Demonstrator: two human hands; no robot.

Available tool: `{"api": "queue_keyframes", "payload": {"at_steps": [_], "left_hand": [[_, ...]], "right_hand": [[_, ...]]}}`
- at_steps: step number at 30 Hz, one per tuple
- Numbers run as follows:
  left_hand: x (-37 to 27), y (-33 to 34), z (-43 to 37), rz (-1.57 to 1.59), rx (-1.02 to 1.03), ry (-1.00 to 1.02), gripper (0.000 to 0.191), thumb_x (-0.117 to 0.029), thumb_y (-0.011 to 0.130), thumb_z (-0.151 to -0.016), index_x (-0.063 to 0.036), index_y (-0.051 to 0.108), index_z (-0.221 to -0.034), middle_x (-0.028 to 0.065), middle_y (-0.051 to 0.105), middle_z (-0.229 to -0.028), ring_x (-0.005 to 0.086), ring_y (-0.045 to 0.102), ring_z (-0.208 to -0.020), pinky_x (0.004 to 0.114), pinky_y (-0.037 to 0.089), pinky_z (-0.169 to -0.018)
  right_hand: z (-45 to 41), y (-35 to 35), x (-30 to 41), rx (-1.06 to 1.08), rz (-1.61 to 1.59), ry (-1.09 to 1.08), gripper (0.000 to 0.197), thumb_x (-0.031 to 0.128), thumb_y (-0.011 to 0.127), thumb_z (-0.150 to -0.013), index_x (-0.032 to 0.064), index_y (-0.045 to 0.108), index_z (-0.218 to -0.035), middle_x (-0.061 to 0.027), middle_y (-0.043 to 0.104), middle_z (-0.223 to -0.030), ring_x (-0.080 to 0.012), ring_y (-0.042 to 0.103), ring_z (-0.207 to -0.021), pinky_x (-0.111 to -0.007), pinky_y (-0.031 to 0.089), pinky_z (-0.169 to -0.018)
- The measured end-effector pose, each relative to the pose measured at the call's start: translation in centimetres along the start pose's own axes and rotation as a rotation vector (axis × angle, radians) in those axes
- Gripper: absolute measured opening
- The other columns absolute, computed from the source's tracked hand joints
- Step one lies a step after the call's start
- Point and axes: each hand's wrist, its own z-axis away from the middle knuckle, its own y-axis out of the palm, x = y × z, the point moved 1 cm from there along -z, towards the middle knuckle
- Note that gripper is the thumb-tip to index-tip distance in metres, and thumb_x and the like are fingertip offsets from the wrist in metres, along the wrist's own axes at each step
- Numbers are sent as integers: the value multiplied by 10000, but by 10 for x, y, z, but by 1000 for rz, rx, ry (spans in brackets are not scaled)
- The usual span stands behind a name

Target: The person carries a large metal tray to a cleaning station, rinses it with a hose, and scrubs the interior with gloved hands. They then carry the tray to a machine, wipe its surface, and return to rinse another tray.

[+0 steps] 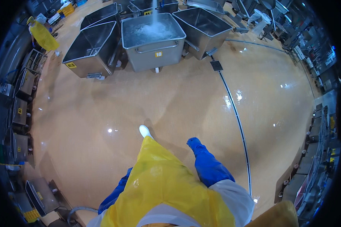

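Observation:
My right hand [193, 142], in a blue glove, hangs beside my yellow apron [164, 181] above the wet floor. Its fingers look curled, but their exact pose is unclear, and I see nothing in it. My left hand is out of view behind the apron; only its blue sleeve [115, 193] shows. Ahead of me stands a stainless steel tub cart [156, 63] with a yellow number tag. Water [155, 14] pours from above into this tub and churns inside. One white boot [145, 131] pokes out past the apron.
Steel tub carts flank the filling one at left [102, 56] and right [207, 37]. A drain channel [236, 113] with a square grate [216, 65] crosses the floor. A co-worker [44, 35] in yellow stands far left. A curved grey hose or pipe [81, 208] lies lower left.

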Motion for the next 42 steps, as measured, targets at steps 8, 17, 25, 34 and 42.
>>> {"api": "queue_keyframes", "payload": {"at_steps": [8,17,25,34,42], "left_hand": [[-76,-110,-148,-109,89,8,336,-329,499,-982,-66,616,-809,162,679,-840,287,651,-785,448,494,-693],[-256,-218,-319,316,73,-493,413,-379,598,-960,-71,579,-1235,145,703,-1139,294,683,-918,476,531,-767],[-379,-181,-421,275,191,-466,366,-388,573,-960,-92,604,-1173,112,710,-1120,246,674,-913,416,508,-750],[-377,-134,-554,-646,475,391,229,-308,557,-977,-99,642,-938,146,715,-909,304,690,-806,471,532,-695],[-655,-124,-610,-22,244,-117,395,-383,613,-962,-45,680,-1155,77,731,-1009,184,669,-816,324,520,-677]], "right_hand": [[-76,-36,143,165,516,-248,298,297,560,-861,95,778,-868,-151,752,-947,-359,708,-900,-452,547,-786],[-111,-66,196,-87,-191,61,280,287,594,-853,66,741,-762,-163,704,-743,-245,679,-692,-404,528,-696],[-176,-42,163,-39,-374,327,210,253,686,-864,63,775,-874,-119,747,-819,-214,702,-772,-382,545,-752],[-300,-109,177,109,-52,112,303,313,612,-891,79,766,-1006,-186,735,-1049,-349,705,-965,-446,545,-827],[-499,-207,102,-66,-83,80,320,366,629,-849,70,751,-852,-195,734,-918,-349,693,-816,-484,518,-744]]}}
